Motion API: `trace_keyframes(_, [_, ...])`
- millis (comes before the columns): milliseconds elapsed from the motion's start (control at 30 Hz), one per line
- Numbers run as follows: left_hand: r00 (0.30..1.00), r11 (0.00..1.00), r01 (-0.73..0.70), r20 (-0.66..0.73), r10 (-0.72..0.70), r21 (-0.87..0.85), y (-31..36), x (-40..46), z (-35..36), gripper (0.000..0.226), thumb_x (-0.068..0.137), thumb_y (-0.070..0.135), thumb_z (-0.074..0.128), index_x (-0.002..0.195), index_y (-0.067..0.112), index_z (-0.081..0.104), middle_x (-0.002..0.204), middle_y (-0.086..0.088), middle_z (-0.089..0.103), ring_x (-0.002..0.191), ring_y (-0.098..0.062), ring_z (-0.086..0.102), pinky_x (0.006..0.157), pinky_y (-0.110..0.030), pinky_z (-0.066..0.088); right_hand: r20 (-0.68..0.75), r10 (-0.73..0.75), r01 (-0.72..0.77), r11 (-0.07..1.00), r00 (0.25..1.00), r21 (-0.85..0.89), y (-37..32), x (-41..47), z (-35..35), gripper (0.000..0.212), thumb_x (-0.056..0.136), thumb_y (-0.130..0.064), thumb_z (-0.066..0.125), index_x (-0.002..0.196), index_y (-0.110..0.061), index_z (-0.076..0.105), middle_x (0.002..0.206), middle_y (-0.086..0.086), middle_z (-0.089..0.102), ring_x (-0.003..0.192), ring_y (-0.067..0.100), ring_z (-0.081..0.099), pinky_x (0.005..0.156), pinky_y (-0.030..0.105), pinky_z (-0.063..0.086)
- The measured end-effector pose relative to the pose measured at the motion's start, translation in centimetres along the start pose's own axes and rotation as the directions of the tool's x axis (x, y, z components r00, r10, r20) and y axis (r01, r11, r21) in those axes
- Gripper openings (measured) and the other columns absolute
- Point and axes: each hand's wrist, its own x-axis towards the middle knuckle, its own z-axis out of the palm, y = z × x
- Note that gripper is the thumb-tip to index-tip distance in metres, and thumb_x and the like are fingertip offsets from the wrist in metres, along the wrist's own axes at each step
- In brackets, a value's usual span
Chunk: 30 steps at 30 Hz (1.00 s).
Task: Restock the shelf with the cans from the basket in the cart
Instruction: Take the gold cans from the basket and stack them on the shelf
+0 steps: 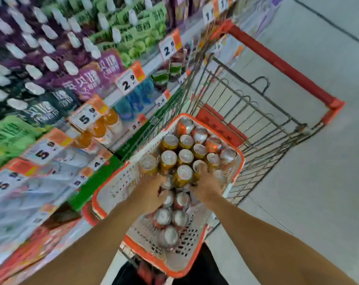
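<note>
Currently, head view only:
Basket [110, 188]: white perforated plastic with an orange rim, seated in the near end of the cart, lower centre of the frame.
Cart [256, 124]: grey wire body with a red handle bar, running from centre to the upper right of the frame; the far section behind the basket holds a flat red panel.
Cans [185, 156]: standing upright in the basket, silver tops facing the camera; gold-sided ones packed together in the far half, red-sided ones in a cluster in the near half.
Left hand [152, 192]: lowered into the middle of the basket among the cans, fingers bent down around a can; which can is gripped cannot be told because of motion blur.
Right hand [207, 185]: lowered into the basket just right of the left hand, fingers curled over the top of a gold can [199, 166] near the right wall.
Hand spacing: apart, with one gold can between them.
Shelf [75, 95]: fills the left of the frame, tiers of purple, green and dark pouches, bottles below, white price tags on the edges; heavily blurred.
Floor [318, 182]: pale grey, right of the frame.
</note>
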Motion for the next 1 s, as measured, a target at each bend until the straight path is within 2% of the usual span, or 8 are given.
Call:
trace_keyframes(100, [0.997,0.996,0.066,-0.03,-0.069,-0.067,-1.5,0.0,1.0,0.047,0.093,0.034,0.064,0.136,0.02,0.05,0.133,-0.004,0.055,0.118,-0.024,0.056,0.095,-0.04,0.048,-0.134,0.075,-0.072,0.997,0.988,0.026,-1.2,0.1,1.9,0.077,0.066,-0.057,0.081,0.117,-0.026,0.034,0.128,0.009,0.03,0.089,0.039,0.063,0.066,0.042,0.055])
trace_keyframes(200, [0.991,0.99,0.121,-0.051,-0.125,-0.069,-2.8,0.0,0.9,0.046,0.091,0.031,0.066,0.134,0.02,0.053,0.13,-0.002,0.058,0.116,-0.021,0.057,0.094,-0.035,0.048,-0.199,0.23,-0.159,0.934,0.953,0.319,-3.6,0.2,3.9,0.076,0.063,-0.059,0.085,0.116,-0.027,0.04,0.148,0.009,0.016,0.093,0.042,0.064,0.074,0.042,0.056])
trace_keyframes(367, [0.986,0.984,0.105,-0.114,-0.122,-0.143,-4.5,-0.1,-0.1,0.039,0.091,0.029,0.067,0.127,0.019,0.056,0.125,0.0,0.06,0.112,-0.017,0.059,0.091,-0.033,0.048,-0.234,0.363,-0.133,0.749,0.902,0.649,-6.1,0.9,6.4,0.06,0.08,-0.019,0.083,0.131,-0.022,0.052,0.167,0.007,-0.016,0.128,0.038,0.054,0.084,0.033,0.05])
trace_keyframes(467, [0.973,0.978,0.082,-0.199,-0.121,-0.193,-4.7,-1.4,-1.2,0.03,0.093,0.026,0.065,0.121,0.017,0.06,0.114,0.003,0.061,0.102,-0.014,0.059,0.088,-0.034,0.05,-0.302,0.36,-0.092,0.762,0.883,0.641,-5.6,0.1,6.7,0.055,0.08,-0.015,0.082,0.129,-0.014,0.058,0.161,0.007,0.026,0.128,0.031,0.054,0.093,0.033,0.05])
trace_keyframes(567, [0.966,0.963,0.057,-0.229,-0.12,-0.264,-4.2,-2.1,-2.6,0.034,0.092,0.023,0.066,0.123,0.012,0.057,0.117,-0.002,0.06,0.103,-0.015,0.058,0.085,-0.03,0.046,-0.337,0.355,-0.01,0.701,0.872,0.714,-4.8,-1.9,5.5,0.041,0.079,-0.018,0.082,0.116,-0.013,0.063,0.106,-0.004,0.064,0.102,0.022,0.065,0.08,0.028,0.047])
trace_keyframes(767, [0.947,0.95,-0.258,-0.24,0.214,-0.173,1.2,-5.1,-7.1,0.109,0.063,0.046,0.089,0.151,0.027,0.028,0.146,0.016,0.028,0.129,0.005,0.028,0.11,-0.017,0.028,-0.392,-0.06,0.303,0.743,0.918,0.597,-8.1,-8.2,-3.6,0.032,0.076,-0.034,0.087,0.103,-0.03,0.07,0.087,-0.022,0.071,0.078,-0.002,0.067,0.072,0.022,0.059])
trace_keyframes(867, [0.87,0.92,-0.36,-0.41,0.273,-0.152,5.4,-8.0,-11.1,0.092,0.054,0.052,0.09,0.133,0.036,0.046,0.125,0.019,0.055,0.11,0.002,0.055,0.094,-0.025,0.05,-0.523,-0.312,0.565,0.698,0.793,0.44,-13.2,-13.7,-11.7,0.024,0.077,-0.035,0.086,0.096,-0.034,0.072,0.087,-0.029,0.071,0.085,-0.01,0.066,0.074,0.007,0.049])
trace_keyframes(1000, [0.722,0.847,-0.436,-0.68,0.126,-0.305,9.5,-12.7,-18.1,0.064,0.046,0.046,0.081,0.104,0.028,0.063,0.086,0.012,0.069,0.078,0.001,0.065,0.069,-0.027,0.055,-0.423,-0.53,0.678,0.598,0.735,0.428,-18.9,-18.4,-19.7,0.062,0.066,-0.053,0.086,0.122,-0.039,0.063,0.115,-0.021,0.068,0.104,-0.001,0.066,0.086,0.024,0.056])
